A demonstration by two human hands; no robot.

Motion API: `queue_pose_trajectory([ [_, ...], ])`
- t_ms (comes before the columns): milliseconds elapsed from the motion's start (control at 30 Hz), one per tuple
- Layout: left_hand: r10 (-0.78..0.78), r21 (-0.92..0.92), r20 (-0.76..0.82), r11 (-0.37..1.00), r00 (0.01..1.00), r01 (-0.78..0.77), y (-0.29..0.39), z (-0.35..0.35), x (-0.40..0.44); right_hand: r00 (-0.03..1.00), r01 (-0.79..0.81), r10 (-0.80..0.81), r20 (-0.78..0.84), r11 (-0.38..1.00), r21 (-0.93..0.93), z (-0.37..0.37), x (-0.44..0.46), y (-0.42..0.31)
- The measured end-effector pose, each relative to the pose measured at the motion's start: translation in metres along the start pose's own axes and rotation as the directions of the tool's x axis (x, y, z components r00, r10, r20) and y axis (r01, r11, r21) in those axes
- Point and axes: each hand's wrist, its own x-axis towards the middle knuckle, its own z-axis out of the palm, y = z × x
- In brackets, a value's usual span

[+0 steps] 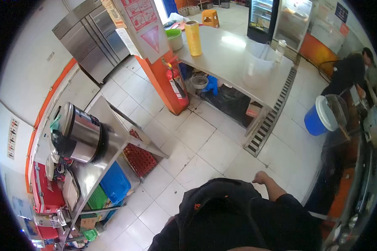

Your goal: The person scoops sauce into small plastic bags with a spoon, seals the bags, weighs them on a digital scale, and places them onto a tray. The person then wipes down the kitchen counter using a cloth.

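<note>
My right hand (262, 178) hangs beside my dark clothing, over the white tiled floor. It is seen small and foreshortened from above; nothing shows in it, and its fingers are too unclear to tell whether they are open or closed. It touches no table or container. My left hand is out of sight; only a sliver of skin shows at the left edge of the dark apron (220, 194). Ahead stands a steel-topped table (222, 52) bearing a yellow roll of wrap (193, 38), a large translucent bucket (257, 67) and a green-rimmed tub (174, 39).
On the left, a steel bench (88, 175) holds a large cooker (81, 134); red egg trays (140, 161) sit below. A fire extinguisher (176, 85) stands by the pillar. A floor drain (272, 121) runs along the table. A blue bucket (316, 120) and another person (347, 73) are at right.
</note>
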Motion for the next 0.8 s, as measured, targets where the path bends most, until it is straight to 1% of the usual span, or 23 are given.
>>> queue_pose_trajectory([
  [33, 0.032, 0.053, -0.023, 0.998, 0.999, -0.030, 0.002, -0.019, 0.023, 1.000, -0.009, 0.007, -0.017, 0.995, -0.096, -0.003, 0.017, 0.004],
  [67, 0.082, 0.113, -0.046, 0.991, 0.996, -0.076, 0.010, -0.042, 0.048, 0.994, -0.066, 0.071, 0.088, 0.996, -0.061, -0.024, 0.023, 0.003],
  [100, 0.150, 0.179, -0.084, 0.975, 0.985, -0.134, 0.027, -0.070, 0.073, 0.994, -0.077, 0.081, 0.068, 0.995, -0.067, -0.034, 0.036, 0.003],
  [133, 0.182, 0.131, -0.091, 0.977, 0.979, -0.169, 0.065, -0.130, 0.047, 0.995, -0.089, 0.092, 0.045, 0.994, -0.070, -0.040, 0.053, 0.009],
  [167, 0.251, 0.026, -0.110, 0.968, 0.962, -0.250, 0.072, -0.154, 0.082, 0.994, -0.102, 0.104, 0.022, 0.992, -0.069, -0.048, 0.068, 0.011],
  [200, 0.420, 0.032, -0.232, 0.905, 0.877, -0.425, 0.054, -0.155, 0.141, 0.996, -0.091, 0.091, -0.002, 0.992, -0.083, -0.062, 0.084, 0.008],
  [233, 0.287, -0.075, -0.278, 0.945, 0.917, -0.319, 0.084, -0.184, 0.145, 0.994, -0.103, 0.102, -0.026, 0.994, -0.027, -0.075, 0.102, 0.001],
  [267, 0.144, -0.198, -0.318, 0.956, 0.937, -0.215, 0.114, -0.213, 0.148, 0.992, -0.113, 0.114, -0.051, 0.993, 0.031, -0.091, 0.124, -0.005],
  [300, 0.002, -0.323, -0.351, 0.938, 0.936, -0.123, 0.144, -0.242, 0.152, 0.989, -0.118, 0.125, -0.076, 0.989, 0.088, -0.111, 0.147, -0.012],
  [333, 0.066, -0.269, -0.373, 0.947, 0.925, -0.176, 0.153, -0.263, 0.168, 0.983, -0.101, 0.126, -0.132, 0.978, 0.185, -0.135, 0.170, -0.031],
  [367, 0.023, -0.355, -0.387, 0.919, 0.922, -0.172, 0.167, -0.282, 0.174, 0.987, -0.025, 0.065, -0.145, 0.966, 0.259, -0.167, 0.200, -0.054],
  [400, 0.020, -0.372, -0.432, 0.907, 0.902, -0.197, 0.177, -0.300, 0.189, 0.987, 0.053, 0.001, -0.162, 0.943, 0.328, -0.200, 0.229, -0.079],
  [433, 0.012, -0.381, -0.475, 0.898, 0.880, -0.218, 0.168, -0.311, 0.205, 0.982, 0.134, -0.066, -0.179, 0.907, 0.400, -0.228, 0.258, -0.109],
  [467, -0.036, -0.498, -0.453, 0.839, 0.891, -0.219, 0.155, -0.324, 0.227, 0.917, 0.306, -0.185, -0.353, 0.894, 0.327, -0.253, 0.297, -0.141],
  [500, -0.083, -0.610, -0.419, 0.764, 0.904, -0.212, 0.140, -0.333, 0.246, 0.814, 0.451, -0.293, -0.502, 0.863, 0.228, -0.275, 0.332, -0.175],
  [533, -0.126, -0.709, -0.378, 0.676, 0.917, -0.200, 0.133, -0.352, 0.257, 0.859, 0.437, -0.265, -0.437, 0.824, 0.361, -0.318, 0.356, -0.212],
  [567, -0.192, -0.778, -0.416, 0.581, 0.889, -0.238, 0.130, -0.379, 0.264, 0.817, 0.495, -0.270, -0.509, 0.780, 0.382, -0.374, 0.356, -0.254],
  [600, -0.220, -0.741, -0.518, 0.599, 0.827, -0.304, 0.142, -0.405, 0.257, 0.712, 0.615, -0.269, -0.649, 0.684, 0.392, -0.421, 0.368, -0.284],
  [633, -0.221, -0.602, -0.671, 0.719, 0.707, -0.347, 0.156, -0.435, 0.250, 0.658, 0.704, -0.157, -0.737, 0.477, 0.527, -0.464, 0.381, -0.313],
  [667, -0.201, -0.474, -0.779, 0.810, 0.594, -0.346, 0.191, -0.479, 0.227, 0.633, 0.700, -0.073, -0.770, 0.478, 0.530, -0.511, 0.395, -0.333],
  [700, -0.179, -0.401, -0.845, 0.835, 0.504, -0.377, 0.223, -0.526, 0.216, 0.542, 0.720, 0.032, -0.840, 0.497, 0.484, -0.551, 0.416, -0.348],
  [733, -0.168, -0.370, -0.885, 0.820, 0.434, -0.437, 0.251, -0.571, 0.207, 0.442, 0.730, 0.129, -0.888, 0.523, 0.439, -0.584, 0.437, -0.359],
  [800, -0.195, -0.390, -0.919, 0.586, 0.343, -0.710, 0.280, -0.651, 0.223, 0.140, 0.746, 0.231, -0.963, 0.614, 0.256, -0.653, 0.490, -0.368],
])
